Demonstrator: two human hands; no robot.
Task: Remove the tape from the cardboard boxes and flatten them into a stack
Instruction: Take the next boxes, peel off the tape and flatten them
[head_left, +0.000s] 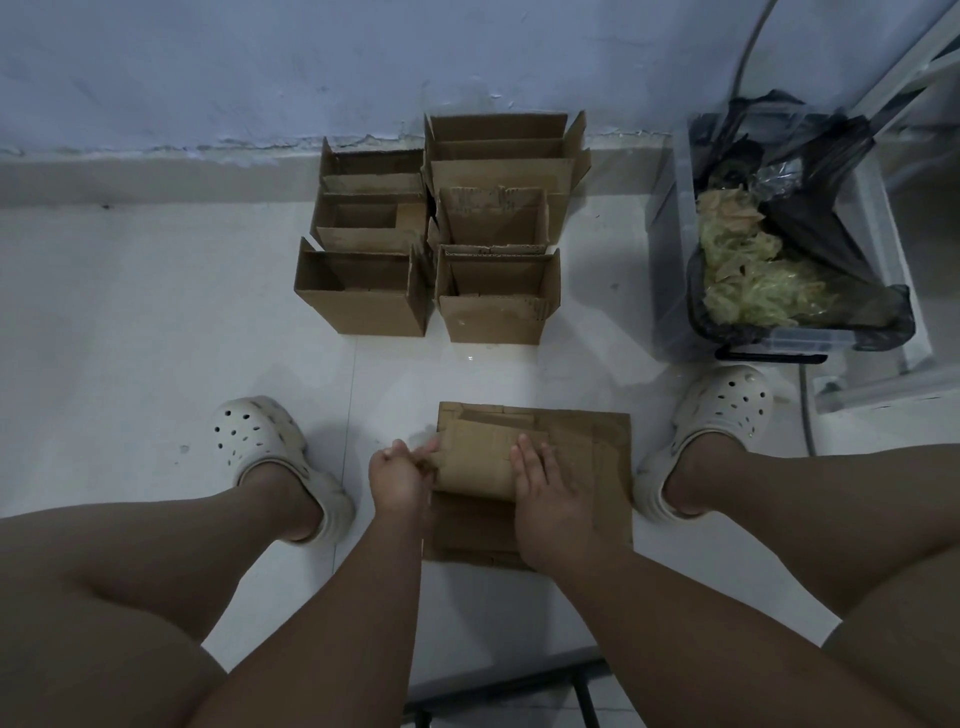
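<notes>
— Your left hand has its fingers curled round the left edge of the flattened box, gripping it.

— And your right hand lies flat on top of that same box, fingers straight and close together, pressing down on its right side.

— The box you hold sits on the stack of flat cardboard, on the floor between your two white clogs.

— Ahead of you, the open boxes stand upright in a tight cluster, flaps up, the far ones against the wall. They are well apart from your stack.

— To your right, near your right foot, is the clear bin lined with a black bag.

— You can see crumpled tape piled inside that bag, yellowish and wadded.
</notes>
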